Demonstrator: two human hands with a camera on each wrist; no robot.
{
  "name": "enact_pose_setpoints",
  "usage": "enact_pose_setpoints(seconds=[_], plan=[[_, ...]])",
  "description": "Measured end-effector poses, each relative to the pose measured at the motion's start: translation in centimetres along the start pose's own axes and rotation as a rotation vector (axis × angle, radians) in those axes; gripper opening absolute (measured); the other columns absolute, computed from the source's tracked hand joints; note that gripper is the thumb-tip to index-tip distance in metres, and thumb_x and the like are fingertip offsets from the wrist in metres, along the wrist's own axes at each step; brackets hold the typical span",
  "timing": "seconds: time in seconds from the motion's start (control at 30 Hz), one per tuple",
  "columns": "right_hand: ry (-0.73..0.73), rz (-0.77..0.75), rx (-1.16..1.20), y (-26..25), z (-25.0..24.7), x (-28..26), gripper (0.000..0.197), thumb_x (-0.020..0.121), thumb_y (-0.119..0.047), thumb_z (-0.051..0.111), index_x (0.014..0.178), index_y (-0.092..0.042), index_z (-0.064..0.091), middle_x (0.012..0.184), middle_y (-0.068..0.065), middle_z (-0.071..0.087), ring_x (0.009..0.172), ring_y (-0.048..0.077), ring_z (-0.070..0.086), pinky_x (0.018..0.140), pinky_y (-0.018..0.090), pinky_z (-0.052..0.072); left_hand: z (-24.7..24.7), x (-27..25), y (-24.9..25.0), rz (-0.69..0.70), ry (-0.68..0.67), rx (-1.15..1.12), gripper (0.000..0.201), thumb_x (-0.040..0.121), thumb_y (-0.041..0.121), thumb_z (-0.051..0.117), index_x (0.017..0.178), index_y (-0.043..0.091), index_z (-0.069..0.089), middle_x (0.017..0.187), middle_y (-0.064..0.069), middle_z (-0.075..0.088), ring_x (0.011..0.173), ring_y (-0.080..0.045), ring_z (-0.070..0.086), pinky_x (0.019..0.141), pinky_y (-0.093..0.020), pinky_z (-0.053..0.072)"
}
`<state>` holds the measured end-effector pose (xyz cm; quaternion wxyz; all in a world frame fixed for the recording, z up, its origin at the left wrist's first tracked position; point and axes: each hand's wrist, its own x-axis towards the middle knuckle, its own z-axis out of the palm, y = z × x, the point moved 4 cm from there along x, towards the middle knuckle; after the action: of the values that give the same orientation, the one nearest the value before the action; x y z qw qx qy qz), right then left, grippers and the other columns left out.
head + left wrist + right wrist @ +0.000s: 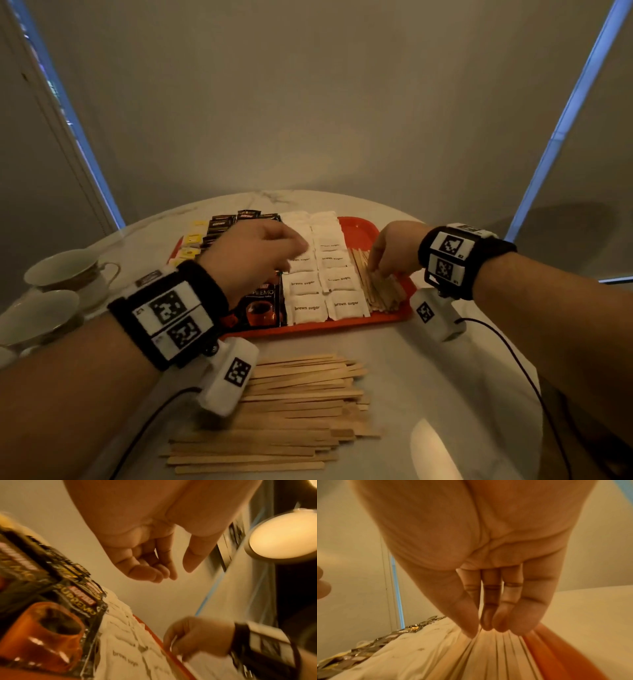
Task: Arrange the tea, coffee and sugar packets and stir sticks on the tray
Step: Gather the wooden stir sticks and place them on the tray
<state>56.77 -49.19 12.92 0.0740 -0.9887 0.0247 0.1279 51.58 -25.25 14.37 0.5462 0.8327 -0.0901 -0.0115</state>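
Tabletop tray (pixel 342 323): stir sticks (pixel 378 291) under right hand (pixel 394 250) fingertips (pixel 485 624).

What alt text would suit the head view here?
The right hand touches stir sticks on a red tray beside brown sugar packets; the left hand hovers empty above. More loose sticks lie on the table.

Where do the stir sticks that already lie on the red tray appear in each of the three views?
Head: stir sticks at centre right, under the right hand.
Left wrist: hidden behind the right hand; not clearly in view.
Right wrist: bottom centre, fingers touching them.
Shared landmark: the red tray and its brown sugar packets.
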Motion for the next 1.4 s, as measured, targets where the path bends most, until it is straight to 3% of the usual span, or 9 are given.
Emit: enact_pose_setpoints(seconds=[0.13,0.3,0.47,0.53,0.63,0.73,0.83,1.2,1.4], plan=[[-0.077,-0.038,-0.018,0.3,0.3,0.8,0.018,0.086,-0.025,0.078,0.104,-0.028,0.080,0.100,-0.005,0.076,0.093,0.015,0.071,0.087,0.035,0.061,4.6,0.0,2.4,0.052,-0.258,0.440,0.018,0.095,0.041,0.070,0.110,0.032,0.074,0.103,0.016,0.070,0.091,-0.001,0.065,0.076,-0.023,0.052],[0.021,-0.086,0.111,1.0,-1.2,1.9,0.012,0.089,-0.014,0.075,0.093,-0.024,0.080,0.092,-0.003,0.076,0.082,0.012,0.072,0.075,0.026,0.062,9.6,0.8,3.2,0.079,-0.425,0.780,0.038,0.096,0.037,0.065,0.134,0.029,0.065,0.132,0.007,0.065,0.108,-0.009,0.062,0.084,-0.026,0.051],[0.057,-0.173,-0.041,0.6,-1.5,4.2,0.031,0.097,-0.018,0.063,0.126,-0.027,0.071,0.128,-0.004,0.068,0.113,0.018,0.063,0.093,0.032,0.052,12.2,2.1,3.3,0.078,-0.476,0.906,0.041,0.096,0.032,0.063,0.137,0.023,0.063,0.130,0.002,0.066,0.097,-0.014,0.067,0.083,-0.029,0.060],[0.056,-0.215,-0.123,0.5,-1.6,4.7,0.036,0.102,-0.025,0.057,0.137,-0.027,0.064,0.141,-0.003,0.061,0.127,0.019,0.057,0.102,0.034,0.046,12.9,2.2,3.1,0.063,-0.509,0.962,0.043,0.096,0.033,0.064,0.137,0.024,0.062,0.130,0.002,0.065,0.108,-0.016,0.064,0.091,-0.031,0.057],[0.014,-0.262,-0.204,0.5,-1.5,5.1,0.040,0.105,-0.022,0.051,0.145,-0.024,0.057,0.148,-0.003,0.056,0.135,0.020,0.052,0.108,0.034,0.041,13.6,2.2,2.9,0.058,-0.546,0.997,0.043,0.095,0.036,0.065,0.137,0.024,0.063,0.131,0.003,0.063,0.115,-0.016,0.060,0.096,-0.031,0.054],[-0.054,-0.289,-0.264,0.6,-1.0,5.7,0.048,0.100,-0.007,0.047,0.144,-0.023,0.058,0.146,-0.002,0.058,0.132,0.020,0.055,0.107,0.035,0.044,13.4,2.4,2.9,0.064,-0.518,0.974,0.048,0.093,0.036,0.068,0.139,0.027,0.062,0.135,0.005,0.061,0.118,-0.014,0.059,0.092,-0.027,0.051],[-0.061,-0.315,-0.311,0.8,-0.9,5.8,0.047,0.100,-0.008,0.048,0.143,-0.024,0.059,0.143,-0.003,0.060,0.128,0.020,0.057,0.105,0.034,0.046,13.1,2.7,2.6,0.044,-0.491,0.975,0.053,0.092,0.039,0.070,0.142,0.027,0.059,0.139,0.005,0.058,0.122,-0.015,0.058,0.090,-0.025,0.049],[0.027,-0.341,-0.119,0.6,-1.3,5.9,0.045,0.099,-0.012,0.053,0.139,-0.029,0.062,0.139,-0.006,0.062,0.123,0.018,0.057,0.098,0.030,0.046,12.8,2.7,2.0,0.082,-0.472,0.967,0.054,0.091,0.045,0.070,0.140,0.026,0.060,0.137,0.004,0.056,0.120,-0.015,0.056,0.090,-0.028,0.052],[-0.089,-0.377,-0.152,-0.6,-1.0,6.3,0.057,0.096,0.000,0.044,0.137,-0.034,0.063,0.144,-0.008,0.057,0.129,0.015,0.052,0.093,0.025,0.039,12.9,2.7,1.9,0.070,-0.515,0.985,0.055,0.091,0.046,0.069,0.140,0.022,0.060,0.135,0.002,0.059,0.119,-0.017,0.058,0.094,-0.031,0.053]])
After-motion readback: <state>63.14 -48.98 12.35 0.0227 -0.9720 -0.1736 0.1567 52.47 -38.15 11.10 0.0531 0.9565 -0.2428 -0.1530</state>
